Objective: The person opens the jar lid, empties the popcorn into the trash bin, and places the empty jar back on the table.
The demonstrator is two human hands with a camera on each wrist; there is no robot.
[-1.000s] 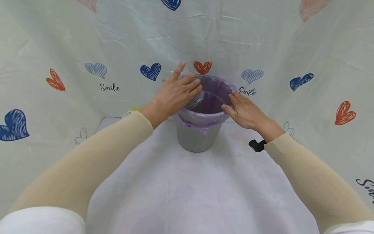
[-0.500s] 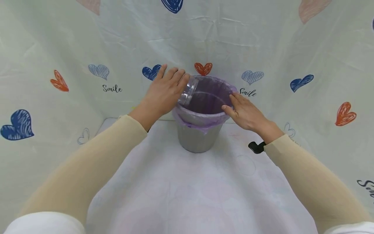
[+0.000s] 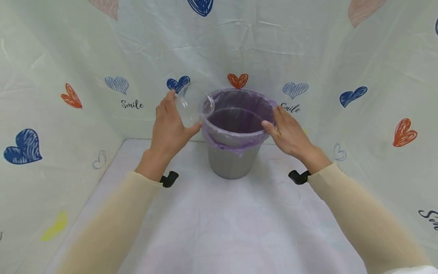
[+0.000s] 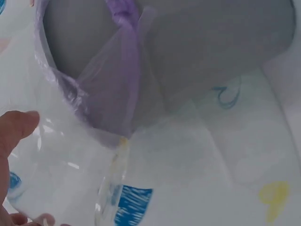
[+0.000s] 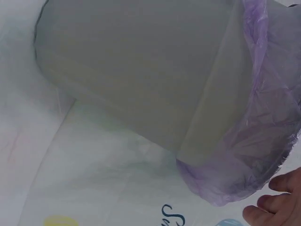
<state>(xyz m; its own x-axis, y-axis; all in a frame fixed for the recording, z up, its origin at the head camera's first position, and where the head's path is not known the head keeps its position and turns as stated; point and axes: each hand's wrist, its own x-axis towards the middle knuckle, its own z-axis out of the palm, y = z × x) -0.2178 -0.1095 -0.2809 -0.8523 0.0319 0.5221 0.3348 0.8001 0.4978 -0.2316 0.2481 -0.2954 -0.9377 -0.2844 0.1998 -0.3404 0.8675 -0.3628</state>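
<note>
My left hand (image 3: 167,127) holds a clear plastic jar (image 3: 191,106) on its side, thumb below and fingers behind. The jar's round mouth (image 3: 207,105) faces right and overlaps the left rim of a grey bin (image 3: 232,163). A purple bag (image 3: 236,144) lines the bin and is folded down over its rim. My right hand (image 3: 291,133) rests at the bin's right rim, its fingers fairly straight along the outer side and the thumb over the edge. In the left wrist view the transparent jar (image 4: 61,165) lies beside the lined rim; in the right wrist view fingertips (image 5: 256,214) are close to the bag.
The bin stands on a pale covered table (image 3: 219,228), near the back. A white curtain (image 3: 147,45) printed with hearts and "Smile" hangs behind and along both sides. A black strap mount (image 3: 169,179) sits on the left wrist, another (image 3: 299,177) on the right.
My left hand has moved left from above the bin's mouth, turning so the thumb shows and the jar tips sideways. The right hand has stayed at the rim.
</note>
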